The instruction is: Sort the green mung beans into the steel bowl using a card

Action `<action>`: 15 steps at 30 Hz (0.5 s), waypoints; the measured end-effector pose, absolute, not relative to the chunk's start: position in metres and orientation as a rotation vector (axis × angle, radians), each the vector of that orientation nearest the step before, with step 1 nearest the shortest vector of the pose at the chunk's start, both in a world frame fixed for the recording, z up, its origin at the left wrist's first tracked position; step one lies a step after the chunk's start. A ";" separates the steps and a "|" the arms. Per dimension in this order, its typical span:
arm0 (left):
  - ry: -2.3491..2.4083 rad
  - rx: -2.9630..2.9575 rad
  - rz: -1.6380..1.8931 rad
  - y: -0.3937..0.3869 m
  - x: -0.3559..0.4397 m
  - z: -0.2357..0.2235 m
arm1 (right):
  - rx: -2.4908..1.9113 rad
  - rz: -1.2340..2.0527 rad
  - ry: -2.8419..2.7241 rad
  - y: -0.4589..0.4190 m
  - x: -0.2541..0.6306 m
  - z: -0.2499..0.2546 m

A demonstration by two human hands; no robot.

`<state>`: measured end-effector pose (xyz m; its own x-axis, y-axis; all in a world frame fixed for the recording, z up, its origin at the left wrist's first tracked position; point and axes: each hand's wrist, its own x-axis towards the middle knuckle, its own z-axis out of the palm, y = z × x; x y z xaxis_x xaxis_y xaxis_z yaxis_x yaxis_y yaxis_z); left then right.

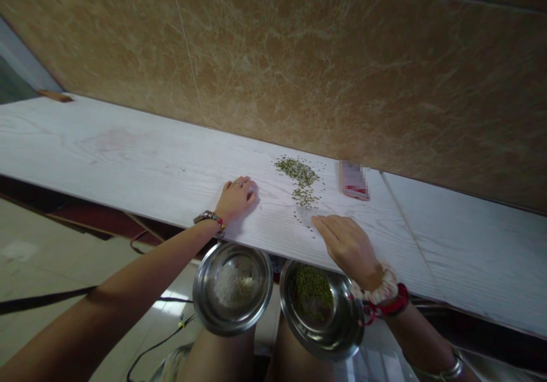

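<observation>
Mung beans [299, 172] lie scattered on the white wood-grained tabletop [171, 154], a loose patch trailing toward me. My right hand [348, 248] is closed on a small translucent, flat piece [305, 216] that touches the tabletop at the near end of the beans. Its exact kind is unclear. To the left of the beans, my left hand [236, 200] rests on the tabletop with its fingers curled in. Below the edge, a metal bowl [356, 336] holds green beans. Beside it, another metal bowl [200, 308] has some whitish and greenish matter at its bottom.
A phone [354, 180] lies right of the beans, near the marbled wall [299, 57]. Both bowls are over my legs [224, 356], under the table's front edge. A brown block [55, 95] sits at the far left. Dark cords [158, 342] show at lower left.
</observation>
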<state>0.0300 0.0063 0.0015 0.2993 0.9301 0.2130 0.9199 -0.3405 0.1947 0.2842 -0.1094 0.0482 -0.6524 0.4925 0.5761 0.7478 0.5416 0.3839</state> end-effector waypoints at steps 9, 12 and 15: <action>1.779 2.519 0.463 0.007 0.030 0.001 | -0.974 -0.837 -2.426 -0.125 0.294 0.051; 1.786 2.520 0.458 0.007 0.030 0.001 | -1.006 -0.865 -2.391 -0.117 0.292 0.052; 1.784 2.522 0.453 0.007 0.030 0.001 | -1.014 -0.879 -2.392 -0.108 0.287 0.050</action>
<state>0.0298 0.0067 0.0009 0.3050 0.9258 0.2232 0.9200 -0.3470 0.1820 0.2867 -0.1084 0.0504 -0.6589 0.4950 0.5663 0.7440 0.5400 0.3936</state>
